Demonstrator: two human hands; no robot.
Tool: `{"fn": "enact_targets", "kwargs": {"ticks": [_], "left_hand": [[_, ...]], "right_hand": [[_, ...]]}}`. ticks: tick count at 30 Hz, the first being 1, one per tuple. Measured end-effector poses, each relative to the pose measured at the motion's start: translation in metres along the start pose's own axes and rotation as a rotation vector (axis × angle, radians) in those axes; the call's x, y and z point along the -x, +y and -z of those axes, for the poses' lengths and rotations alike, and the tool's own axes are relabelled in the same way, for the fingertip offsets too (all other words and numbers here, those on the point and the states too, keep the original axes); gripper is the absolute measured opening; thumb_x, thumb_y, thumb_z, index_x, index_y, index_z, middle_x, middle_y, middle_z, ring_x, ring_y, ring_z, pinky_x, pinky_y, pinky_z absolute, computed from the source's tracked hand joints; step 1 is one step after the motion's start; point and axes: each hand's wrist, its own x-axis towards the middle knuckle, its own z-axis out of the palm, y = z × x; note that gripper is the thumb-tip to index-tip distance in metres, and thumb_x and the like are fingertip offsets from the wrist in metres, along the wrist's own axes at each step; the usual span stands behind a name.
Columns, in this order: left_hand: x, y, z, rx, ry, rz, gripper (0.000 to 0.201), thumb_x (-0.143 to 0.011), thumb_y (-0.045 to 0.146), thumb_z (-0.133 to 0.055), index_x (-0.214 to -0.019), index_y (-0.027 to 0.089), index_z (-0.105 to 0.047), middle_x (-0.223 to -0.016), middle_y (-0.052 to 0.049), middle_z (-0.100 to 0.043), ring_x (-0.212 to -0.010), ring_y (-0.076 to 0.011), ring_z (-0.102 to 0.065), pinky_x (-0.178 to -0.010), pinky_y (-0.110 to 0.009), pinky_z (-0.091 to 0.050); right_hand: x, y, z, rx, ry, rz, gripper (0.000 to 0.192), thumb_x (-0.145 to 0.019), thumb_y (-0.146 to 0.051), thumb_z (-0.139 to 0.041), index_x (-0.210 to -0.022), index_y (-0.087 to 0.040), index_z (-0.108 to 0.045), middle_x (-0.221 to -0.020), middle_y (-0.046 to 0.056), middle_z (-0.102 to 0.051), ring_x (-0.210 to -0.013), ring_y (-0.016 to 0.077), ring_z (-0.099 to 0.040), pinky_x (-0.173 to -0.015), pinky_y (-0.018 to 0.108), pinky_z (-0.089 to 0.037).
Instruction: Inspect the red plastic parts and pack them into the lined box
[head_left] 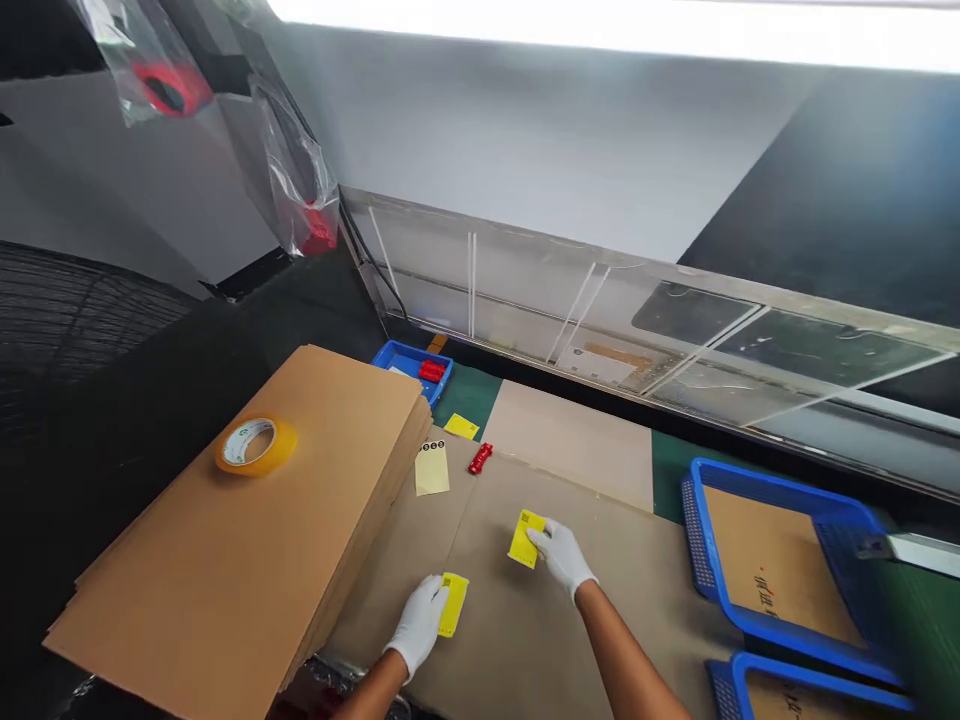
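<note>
Both of my hands wear white gloves and are over the brown sheet [495,620] that covers the table. My left hand [420,615] is closed on the edge of a yellow card [454,605]. A second yellow card [525,545], with a dark square code in its corner, is pinched in my right hand [562,555]. Beyond them lie a small red part [480,458], a pale yellow sheet with black round marks [432,470] and another yellow card [461,427].
At left is a stack of cardboard sheets [300,500] with a roll of tape [277,448] on top. A small blue tray [390,352] with red parts stands behind it. Blue baskets [787,482] [817,665] stand at right. A clear panel [517,290] edges the back.
</note>
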Motion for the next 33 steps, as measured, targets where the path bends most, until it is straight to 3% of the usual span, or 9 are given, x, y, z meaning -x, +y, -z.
{"fn": "enact_targets", "kwargs": {"ticks": [3, 5, 8, 11, 21, 33], "left_hand": [[-0.024, -0.010, -0.001, -0.124, -0.061, -0.019, 0.021, -0.084, 0.019, -0.037, -0.084, 0.016, -0.058, -0.100, -0.011, -0.067, -0.095, -0.0202, -0.061, -0.090, -0.030, -0.046], [-0.041, -0.014, -0.001, -0.206, -0.116, -0.031, 0.018, -0.083, 0.014, -0.038, -0.077, 0.017, -0.055, -0.095, -0.010, -0.065, -0.091, -0.0197, -0.059, -0.086, -0.028, -0.045], [-0.061, -0.022, 0.000, -0.310, -0.188, -0.044, 0.015, -0.080, 0.011, -0.040, -0.070, 0.017, -0.049, -0.086, -0.008, -0.061, -0.081, -0.0193, -0.056, -0.077, -0.029, -0.042], [-0.067, -0.029, 0.002, -0.378, -0.228, -0.066, 0.014, -0.082, 0.012, -0.040, -0.072, 0.017, -0.049, -0.088, -0.008, -0.060, -0.082, -0.0197, -0.054, -0.078, -0.030, -0.039], [-0.064, -0.033, 0.004, -0.453, -0.274, -0.083, 0.016, -0.086, 0.014, -0.037, -0.079, 0.017, -0.051, -0.091, -0.007, -0.061, -0.085, -0.0196, -0.055, -0.079, -0.030, -0.039], [-0.062, -0.028, 0.004, -0.489, -0.269, -0.084, 0.019, -0.086, 0.013, -0.037, -0.081, 0.016, -0.055, -0.093, -0.009, -0.062, -0.088, -0.0207, -0.057, -0.081, -0.030, -0.039]], "right_hand": [[-0.076, -0.038, -0.035, 0.062, -0.006, 0.090, 0.037, -0.071, -0.046, -0.072, -0.082, -0.013, -0.062, -0.073, 0.002, -0.067, -0.064, 0.0102, -0.059, -0.063, 0.024, -0.048], [-0.125, -0.059, -0.056, 0.115, 0.020, 0.121, 0.034, -0.083, -0.046, -0.063, -0.090, -0.013, -0.061, -0.078, 0.001, -0.066, -0.066, 0.0080, -0.058, -0.065, 0.023, -0.049], [-0.185, -0.078, -0.082, 0.231, 0.045, 0.131, 0.034, -0.089, -0.046, -0.057, -0.093, -0.012, -0.060, -0.076, -0.001, -0.062, -0.063, 0.0067, -0.055, -0.065, 0.023, -0.050], [-0.220, -0.083, -0.096, 0.377, 0.048, 0.132, 0.029, -0.089, -0.041, -0.058, -0.090, -0.012, -0.060, -0.073, -0.003, -0.059, -0.062, 0.0060, -0.053, -0.065, 0.022, -0.049], [-0.241, -0.078, -0.097, 0.716, -0.062, 0.168, 0.024, -0.081, -0.036, -0.069, -0.081, -0.013, -0.063, -0.072, -0.002, -0.060, -0.064, 0.0066, -0.050, -0.067, 0.022, -0.045], [-0.241, -0.096, -0.110, 0.827, -0.184, 0.153, 0.025, -0.082, -0.031, -0.068, -0.069, -0.013, -0.056, -0.059, -0.007, -0.052, -0.054, 0.0039, -0.043, -0.059, 0.019, -0.041]]}}
